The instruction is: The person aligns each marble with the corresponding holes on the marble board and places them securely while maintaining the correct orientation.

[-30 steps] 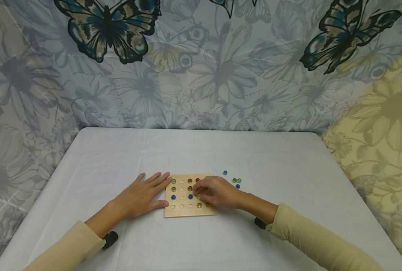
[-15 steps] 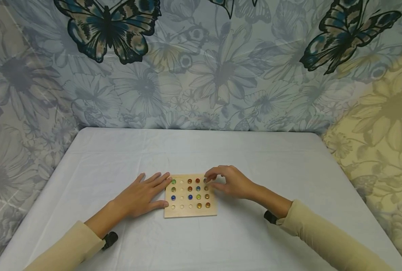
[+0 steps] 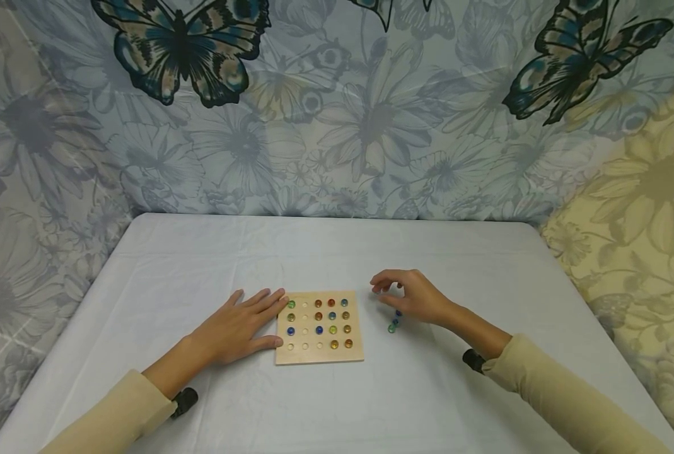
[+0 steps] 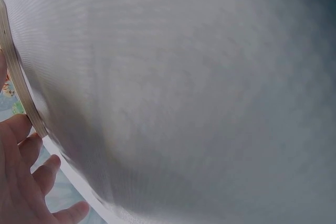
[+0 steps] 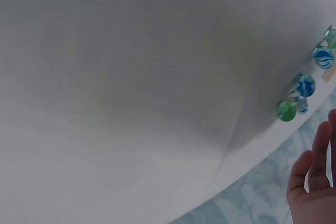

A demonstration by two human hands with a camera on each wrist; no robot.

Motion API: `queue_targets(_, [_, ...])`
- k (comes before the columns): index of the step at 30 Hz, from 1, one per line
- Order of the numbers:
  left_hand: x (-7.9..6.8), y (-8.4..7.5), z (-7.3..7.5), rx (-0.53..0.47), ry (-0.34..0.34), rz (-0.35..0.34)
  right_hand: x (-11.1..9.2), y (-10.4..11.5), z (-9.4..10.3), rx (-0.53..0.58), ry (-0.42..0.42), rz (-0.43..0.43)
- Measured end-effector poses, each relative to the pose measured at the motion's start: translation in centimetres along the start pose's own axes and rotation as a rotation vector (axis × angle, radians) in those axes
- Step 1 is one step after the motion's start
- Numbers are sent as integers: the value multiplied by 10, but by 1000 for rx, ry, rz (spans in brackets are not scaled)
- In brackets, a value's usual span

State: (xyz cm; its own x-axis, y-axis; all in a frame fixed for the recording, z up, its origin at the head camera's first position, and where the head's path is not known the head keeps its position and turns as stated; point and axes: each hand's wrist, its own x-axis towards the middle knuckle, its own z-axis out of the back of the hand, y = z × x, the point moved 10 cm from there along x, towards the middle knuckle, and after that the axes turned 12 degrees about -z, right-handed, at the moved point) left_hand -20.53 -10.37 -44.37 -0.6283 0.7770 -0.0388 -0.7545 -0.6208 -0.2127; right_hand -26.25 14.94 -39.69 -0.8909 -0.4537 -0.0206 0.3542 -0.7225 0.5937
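Observation:
A square wooden board (image 3: 319,358) with rows of round hollows lies on the white table, several hollows bearing glass marbles. My left hand (image 3: 240,329) rests flat at its left side, fingers spread, index fingertip and thumb at the board's edge; the left wrist view shows the fingers (image 4: 50,169) by that edge. Right of the board, my right hand (image 3: 413,295) hovers with bent, parted fingers over loose marbles. Beneath and beside it are a blue marble (image 3: 399,313) and a green marble (image 3: 391,328). In the right wrist view, a blue-striped marble (image 5: 324,57) lies near them.
White cloth covers the table (image 3: 246,252). A patterned fabric backdrop (image 3: 337,145) with butterflies and flowers rises behind it and at both sides. Dark wrist cameras (image 3: 186,401) sit under both cuffs.
My right hand has moved from over the board to the right, over the loose marbles. A blue marble now sits in the top right hollow. Loose marbles lie differently. The left hand stays put.

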Motion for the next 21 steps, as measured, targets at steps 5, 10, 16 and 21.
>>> queue_targets(5, [0, 0, -1, 0, 3, 3, -3, -14, 3, -14, -2, -25])
queue_targets(10, [1, 0, -1, -3, 5, 4, -6, -28, 7, -32, -9, -59])
queue_targets(16, [0, 0, 0, -2, 1, 3, -11, -40, 9, -42, 0, -86])
queue_targets(21, [0, 0, 0, -1, -1, 1, -15, -48, 8, -52, 22, -97])
